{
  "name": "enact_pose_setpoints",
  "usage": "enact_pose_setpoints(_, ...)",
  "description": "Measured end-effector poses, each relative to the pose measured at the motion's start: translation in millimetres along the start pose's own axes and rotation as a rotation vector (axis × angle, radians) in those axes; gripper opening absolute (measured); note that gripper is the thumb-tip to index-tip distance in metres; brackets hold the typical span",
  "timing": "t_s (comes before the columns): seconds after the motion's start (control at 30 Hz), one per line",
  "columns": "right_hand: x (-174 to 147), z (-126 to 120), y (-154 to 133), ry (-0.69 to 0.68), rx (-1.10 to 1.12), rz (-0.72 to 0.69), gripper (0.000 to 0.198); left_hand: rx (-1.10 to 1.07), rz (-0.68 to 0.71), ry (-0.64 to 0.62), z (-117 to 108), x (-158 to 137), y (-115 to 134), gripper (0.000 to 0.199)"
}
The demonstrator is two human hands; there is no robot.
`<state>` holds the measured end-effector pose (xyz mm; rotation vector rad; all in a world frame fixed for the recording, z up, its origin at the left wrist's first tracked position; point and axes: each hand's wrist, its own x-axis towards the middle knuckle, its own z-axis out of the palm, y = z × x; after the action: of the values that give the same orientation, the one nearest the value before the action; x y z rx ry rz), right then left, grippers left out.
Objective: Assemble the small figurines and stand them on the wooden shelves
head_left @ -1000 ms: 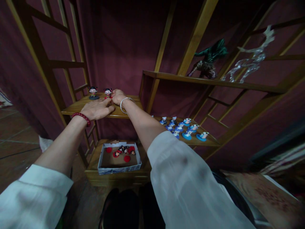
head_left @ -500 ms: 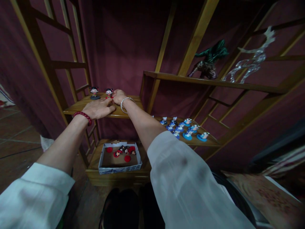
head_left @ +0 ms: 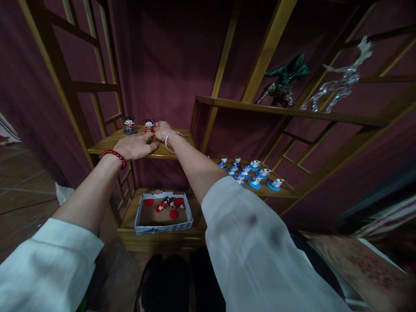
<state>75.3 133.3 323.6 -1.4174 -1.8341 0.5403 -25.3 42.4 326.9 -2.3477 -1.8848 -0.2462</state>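
The shelf (head_left: 169,151) is varnished wood with a soft sheen, smooth where the left hand (head_left: 134,146) lies on it. The small figurine (head_left: 149,125) by the right hand (head_left: 162,130) looks like glossy painted plastic. On the wrists sit a polished red bead bracelet (head_left: 113,156) and a shiny metal bangle (head_left: 171,139). Below the shelf, the box (head_left: 162,226) is matt cardboard. Both sleeves (head_left: 260,242) are thin white cloth.

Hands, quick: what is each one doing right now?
Left hand: open, flat on the shelf.
Right hand: beside a figurine; grip cannot be told.
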Motion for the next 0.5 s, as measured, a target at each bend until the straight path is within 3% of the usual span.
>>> enact_pose_setpoints(0.5,5.6,1.2,6.2,-0.021,-0.088,-0.065,0.026,-0.009,-0.008,0.042,2.1,2.6,-0.8,0.052)
